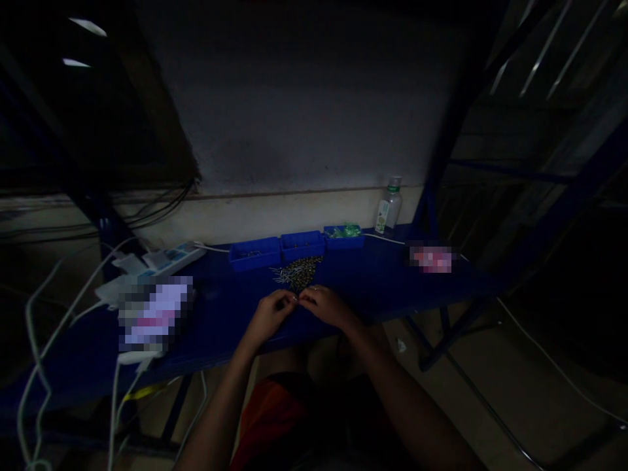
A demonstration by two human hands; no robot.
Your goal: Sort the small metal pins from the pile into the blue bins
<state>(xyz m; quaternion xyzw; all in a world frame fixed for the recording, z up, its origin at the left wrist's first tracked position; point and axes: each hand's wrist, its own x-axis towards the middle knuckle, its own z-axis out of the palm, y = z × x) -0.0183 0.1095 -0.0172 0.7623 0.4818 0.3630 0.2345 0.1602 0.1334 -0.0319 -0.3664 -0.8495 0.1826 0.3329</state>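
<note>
My left hand (273,314) and my right hand (324,305) meet at the fingertips over the front part of a blue table (220,327). Both are pinched closed around something too small and dark to make out. Just beyond the fingers lies a pile of small metal pieces (300,271), brassy on the right, with thin silvery pins or shanks sticking out to the left. Behind the pile stand a left blue bin (255,255) and a middle blue bin (302,245), each with a few small pieces inside. The right blue bin (344,238) holds green, plastic-looking material.
A clear bottle (389,208) stands at the back right, near a blurred pink item (432,258). To the left are a white power strip (171,258) with plugs, a blurred device (156,314) and loose white cables (36,366). A wall (304,118) rises behind the table.
</note>
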